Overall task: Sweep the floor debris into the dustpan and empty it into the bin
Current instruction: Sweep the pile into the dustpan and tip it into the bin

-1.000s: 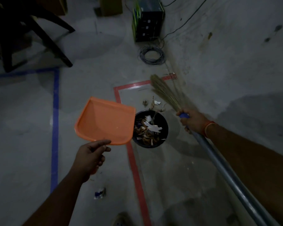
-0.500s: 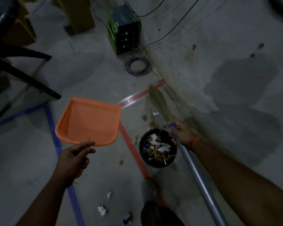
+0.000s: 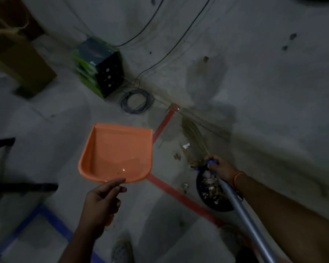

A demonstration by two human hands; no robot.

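- Head view: my left hand grips the orange dustpan by its handle, now held left of the red tape, clear of the bin.
- My right hand clenches the broom; bristles rest by the debris beyond the bin, which has slid lower-right since before.
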